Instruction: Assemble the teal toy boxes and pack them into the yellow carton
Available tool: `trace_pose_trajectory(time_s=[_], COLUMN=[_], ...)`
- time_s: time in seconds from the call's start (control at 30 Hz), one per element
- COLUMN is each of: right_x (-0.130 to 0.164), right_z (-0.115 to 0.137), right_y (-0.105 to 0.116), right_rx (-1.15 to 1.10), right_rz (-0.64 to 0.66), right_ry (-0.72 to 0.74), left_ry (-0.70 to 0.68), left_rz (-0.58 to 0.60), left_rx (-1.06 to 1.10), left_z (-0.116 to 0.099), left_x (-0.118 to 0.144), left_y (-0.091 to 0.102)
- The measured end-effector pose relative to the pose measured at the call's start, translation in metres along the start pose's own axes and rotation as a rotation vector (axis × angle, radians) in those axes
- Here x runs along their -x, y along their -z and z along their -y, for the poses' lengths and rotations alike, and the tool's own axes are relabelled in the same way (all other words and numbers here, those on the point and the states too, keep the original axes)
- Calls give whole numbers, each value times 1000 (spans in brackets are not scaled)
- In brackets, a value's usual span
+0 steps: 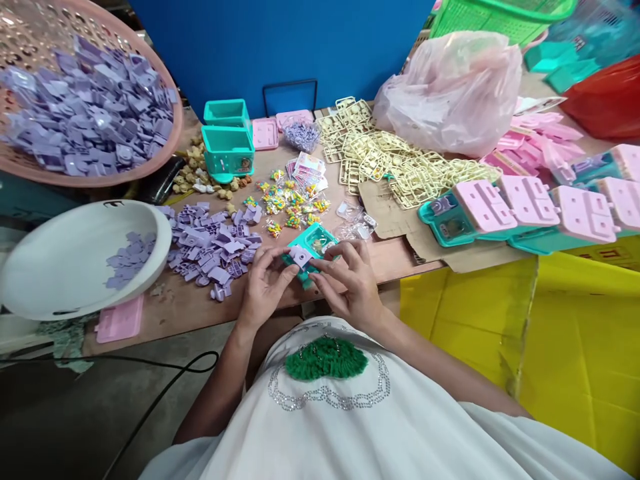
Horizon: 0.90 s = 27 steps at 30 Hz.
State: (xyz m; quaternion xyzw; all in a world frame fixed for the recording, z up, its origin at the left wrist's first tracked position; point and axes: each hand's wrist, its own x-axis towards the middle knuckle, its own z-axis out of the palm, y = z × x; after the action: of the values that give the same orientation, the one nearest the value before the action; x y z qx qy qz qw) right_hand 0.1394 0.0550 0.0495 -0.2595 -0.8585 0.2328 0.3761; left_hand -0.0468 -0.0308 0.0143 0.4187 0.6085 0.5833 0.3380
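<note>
Left hand [264, 283], right hand [354, 281]; lilac piece [301, 256] between them

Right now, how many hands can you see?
2: the left hand, at the left side of the turquoise box, and the right hand, at its right side. No other hands show.

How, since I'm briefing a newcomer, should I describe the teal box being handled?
From the blue panel, come down the worktable to its near edge. Between the left hand and right hand is the teal box. Only this one is handled, unlike two teal containers by the panel and the pink-lidded boxes.
</note>
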Motion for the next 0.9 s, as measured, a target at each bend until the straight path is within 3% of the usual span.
trace_pose_trajectory(time_s=[0.17,0.3,0.37,0.5,0.6,0.73,0.9], right_x=[-15,-19,-14,-3,3,12,23], right_z=[-24,-41,-37,-25,-26,-33,-33], right_y=[3,-4,-9,-11,-6,3,12], right_rx=[-97,-290,-361,-395,-427,-501,-391], right_rz=[-94,121,160,47,-5,104,219], right_ry=[-175,-363,-399,-401,-353,-319,-287], left_ry=[65,171,143,-47,-93,-33,-14], left_rz=[-118,-207,-206,-157,-54,123,157], left_rx=[79,67,48,63,4,54,129], left_z=[-1,5,4,0,2,10,13], left_x=[7,21,22,18,22,34,39], left_y=[-17,-42,-50,-50,-39,-23,-19])
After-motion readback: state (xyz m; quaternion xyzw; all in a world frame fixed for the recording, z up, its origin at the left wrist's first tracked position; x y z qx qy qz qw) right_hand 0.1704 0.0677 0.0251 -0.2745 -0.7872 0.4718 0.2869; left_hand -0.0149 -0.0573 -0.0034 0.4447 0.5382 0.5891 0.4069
